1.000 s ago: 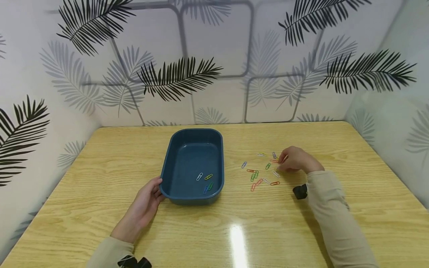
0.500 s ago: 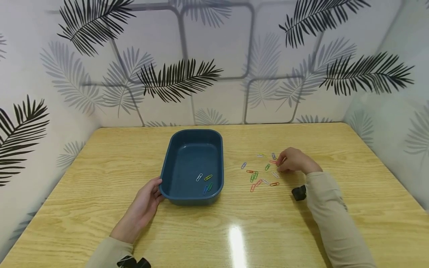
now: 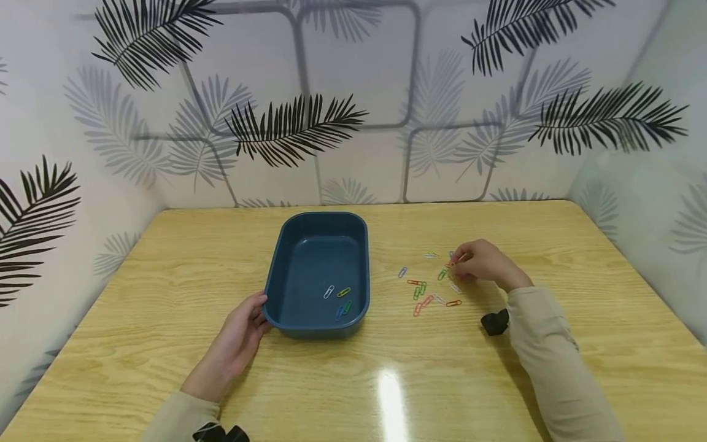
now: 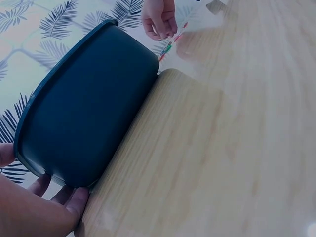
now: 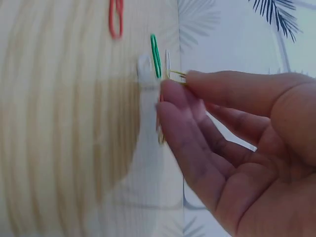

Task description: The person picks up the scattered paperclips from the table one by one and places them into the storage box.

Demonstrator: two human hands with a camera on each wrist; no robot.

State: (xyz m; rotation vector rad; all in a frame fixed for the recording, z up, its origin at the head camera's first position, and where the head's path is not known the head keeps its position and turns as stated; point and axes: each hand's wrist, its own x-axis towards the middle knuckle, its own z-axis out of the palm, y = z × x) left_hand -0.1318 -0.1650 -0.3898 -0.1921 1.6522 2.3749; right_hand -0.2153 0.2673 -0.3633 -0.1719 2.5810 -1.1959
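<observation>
My left hand (image 3: pixel 243 334) holds the near left corner of a dark blue plastic tray (image 3: pixel 317 331), thumb at the rim and fingers against the lower wall, as the left wrist view shows. Inside the tray lie a white paper clip (image 3: pixel 329 291), a yellow one (image 3: pixel 343 292), a green one (image 3: pixel 347 307) and a blue one (image 3: pixel 339 313). Over the scattered clips on the table, my right hand (image 3: pixel 486 263) pinches a yellow paper clip (image 5: pixel 177 74) between thumb and fingertip. Close by its fingers are a green paper clip (image 5: pixel 155 55) and a white one (image 5: pixel 168 60).
Several loose paper clips lie right of the tray, among them a red one (image 3: pixel 453 303), a blue one (image 3: pixel 402 272) and a pink one (image 3: pixel 418 309). They rest on a wooden table (image 3: pixel 469 380). A leaf-patterned wall (image 3: pixel 353 166) stands behind it.
My right hand has shifted slightly left and up, with a yellow paper clip now between its fingertips. The left hand and the tray stay where they were.
</observation>
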